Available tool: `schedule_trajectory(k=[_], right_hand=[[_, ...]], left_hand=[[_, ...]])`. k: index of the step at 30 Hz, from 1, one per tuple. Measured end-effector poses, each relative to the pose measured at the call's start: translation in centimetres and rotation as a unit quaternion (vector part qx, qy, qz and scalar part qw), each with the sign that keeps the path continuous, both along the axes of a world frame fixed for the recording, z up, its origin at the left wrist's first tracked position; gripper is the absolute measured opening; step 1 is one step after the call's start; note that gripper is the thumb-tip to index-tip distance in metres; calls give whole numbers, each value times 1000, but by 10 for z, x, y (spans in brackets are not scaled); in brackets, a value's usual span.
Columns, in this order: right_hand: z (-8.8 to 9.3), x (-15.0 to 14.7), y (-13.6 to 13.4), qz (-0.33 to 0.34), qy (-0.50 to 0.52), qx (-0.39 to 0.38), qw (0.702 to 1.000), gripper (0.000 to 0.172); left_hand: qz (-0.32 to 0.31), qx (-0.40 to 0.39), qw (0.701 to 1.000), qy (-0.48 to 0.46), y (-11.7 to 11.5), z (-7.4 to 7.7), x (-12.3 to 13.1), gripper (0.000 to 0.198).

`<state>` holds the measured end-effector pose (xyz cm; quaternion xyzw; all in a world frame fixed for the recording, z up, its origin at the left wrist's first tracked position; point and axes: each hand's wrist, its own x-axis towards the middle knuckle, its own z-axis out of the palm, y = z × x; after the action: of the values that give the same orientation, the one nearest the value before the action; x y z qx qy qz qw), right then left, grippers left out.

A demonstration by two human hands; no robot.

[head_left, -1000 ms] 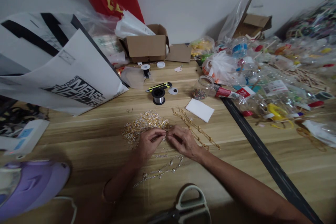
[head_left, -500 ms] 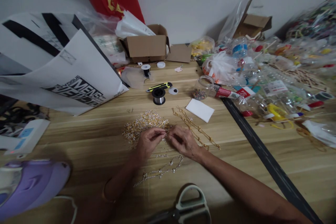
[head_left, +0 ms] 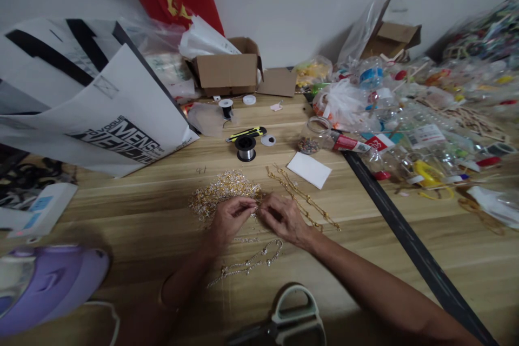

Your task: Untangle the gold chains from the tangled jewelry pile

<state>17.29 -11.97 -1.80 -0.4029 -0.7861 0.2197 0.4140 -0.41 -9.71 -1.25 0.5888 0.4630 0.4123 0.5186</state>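
My left hand (head_left: 233,219) is closed in a pinch at the right edge of a pile of small gold and silver charms (head_left: 223,189). Close beside it, my right hand (head_left: 284,217) is also closed, its fingertips nearly meeting the left ones. What the fingers hold is too small to make out. Gold chains with beads (head_left: 302,200) lie on the table just beyond my right hand. A silver chain (head_left: 251,265) lies in a loop below both hands, with a short silver piece above it.
Scissors (head_left: 295,313) lie at the near edge. Behind the pile are a wire spool (head_left: 245,148), a yellow-black cutter (head_left: 247,133), a white card (head_left: 308,170) and a jar of beads (head_left: 314,135). Plastic bottles (head_left: 421,119) crowd the right; a white bag (head_left: 109,113) and purple iron (head_left: 52,286) stand left.
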Motion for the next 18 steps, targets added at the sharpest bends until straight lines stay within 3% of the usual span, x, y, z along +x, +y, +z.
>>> schedule_trajectory(k=[18], right_hand=[[0, -1, 1, -6, -1, 5, 1000, 13]], left_hand=[[-2, 21, 1000, 5, 0, -3, -1, 13]])
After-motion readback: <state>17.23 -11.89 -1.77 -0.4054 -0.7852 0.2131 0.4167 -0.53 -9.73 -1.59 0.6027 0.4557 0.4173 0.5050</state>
